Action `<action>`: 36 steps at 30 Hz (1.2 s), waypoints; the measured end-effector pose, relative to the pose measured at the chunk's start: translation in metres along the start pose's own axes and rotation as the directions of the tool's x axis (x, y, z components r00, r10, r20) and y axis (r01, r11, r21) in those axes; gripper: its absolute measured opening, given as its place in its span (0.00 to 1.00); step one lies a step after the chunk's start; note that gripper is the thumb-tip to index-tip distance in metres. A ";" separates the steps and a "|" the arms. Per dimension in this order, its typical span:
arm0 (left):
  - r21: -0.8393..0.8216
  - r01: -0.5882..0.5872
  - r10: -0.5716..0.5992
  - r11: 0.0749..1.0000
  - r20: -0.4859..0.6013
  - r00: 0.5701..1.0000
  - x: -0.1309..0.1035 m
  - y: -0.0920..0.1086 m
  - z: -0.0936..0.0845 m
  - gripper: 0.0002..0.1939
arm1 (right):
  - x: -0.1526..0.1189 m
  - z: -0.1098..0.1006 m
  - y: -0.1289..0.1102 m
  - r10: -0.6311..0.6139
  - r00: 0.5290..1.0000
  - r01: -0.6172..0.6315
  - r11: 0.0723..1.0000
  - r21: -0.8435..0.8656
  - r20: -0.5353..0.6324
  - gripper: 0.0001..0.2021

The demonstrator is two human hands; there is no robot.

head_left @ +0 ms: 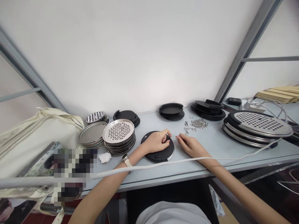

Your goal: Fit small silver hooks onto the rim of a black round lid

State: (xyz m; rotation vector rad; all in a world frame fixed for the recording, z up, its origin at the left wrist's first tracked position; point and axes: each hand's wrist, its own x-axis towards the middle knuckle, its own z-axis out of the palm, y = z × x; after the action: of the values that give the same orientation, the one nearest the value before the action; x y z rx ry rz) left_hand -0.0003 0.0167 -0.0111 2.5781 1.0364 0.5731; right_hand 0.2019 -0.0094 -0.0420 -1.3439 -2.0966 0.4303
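A round black plastic disc [161, 155] with a light metal rim lies on the table in front of me. My left hand [157, 142] rests over it, its thumb and index finger curled around a dark part near the right edge. Whether that part belongs to the disc is hard to see. Just right of the disc, my right hand [190, 145] pinches a small shiny metal clip [176, 138] between thumb and fingertips. Beyond that hand lies a loose pile of similar metal clips [200, 123], with several scattered nearer.
Stacked metal grater discs [119, 132] and plain metal discs [92, 133] stand at left, near a crumpled white tissue [105, 157]. Black discs [171, 110] line the wall. Larger perforated discs [259, 123] are at right. A white cable [144, 167] crosses over my forearms.
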 end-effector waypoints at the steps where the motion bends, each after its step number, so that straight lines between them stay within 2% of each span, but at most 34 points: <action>1: 0.043 0.034 -0.032 0.998 -0.037 0.999 0.000 0.001 0.001 0.11 | 0.000 0.000 -0.001 0.000 1.000 0.000 1.000 0.002 0.000 0.14; 4: 0.224 0.168 -0.144 0.960 -0.118 0.983 0.000 0.003 0.003 0.10 | 0.000 0.000 -0.002 -0.001 1.000 0.001 1.000 0.001 -0.006 0.13; 6: 0.317 0.179 -0.155 0.931 -0.100 0.983 0.000 0.004 0.004 0.12 | -0.001 0.000 -0.003 -0.001 1.000 0.001 1.000 -0.007 -0.007 0.13; 11: 0.339 -0.013 0.001 0.941 0.037 0.999 -0.004 0.010 -0.003 0.11 | -0.001 -0.001 -0.003 -0.007 1.000 0.007 0.999 -0.033 0.013 0.13; 15: 0.285 -0.185 0.149 0.941 0.142 0.979 -0.008 0.019 -0.004 0.11 | -0.002 -0.001 -0.002 -0.012 0.999 0.013 0.999 -0.034 0.037 0.13; 18: 0.260 -0.222 0.190 0.940 0.141 0.972 -0.009 0.026 0.000 0.11 | -0.003 -0.001 -0.001 -0.024 0.998 0.026 0.999 -0.028 0.054 0.13; 23: 0.240 -0.146 0.128 0.960 0.088 0.988 -0.008 0.032 0.002 0.12 | -0.002 -0.001 -0.002 -0.061 0.996 0.064 0.997 -0.044 0.068 0.13; 33: 0.272 0.108 -0.118 0.956 0.020 0.993 -0.003 0.027 0.004 0.13 | -0.001 0.002 0.001 -0.074 0.993 0.084 0.989 -0.121 0.090 0.15; 36: 0.277 0.085 -0.092 0.957 0.013 0.996 -0.003 0.026 0.005 0.15 | 0.000 0.003 0.004 -0.070 0.992 0.082 0.989 -0.121 0.101 0.16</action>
State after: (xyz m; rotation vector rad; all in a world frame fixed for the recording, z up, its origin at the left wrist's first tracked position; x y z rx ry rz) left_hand 0.0150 -0.0041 -0.0054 2.7481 1.2989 0.3952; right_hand 0.2028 -0.0080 -0.0462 -1.3306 -2.2793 0.3429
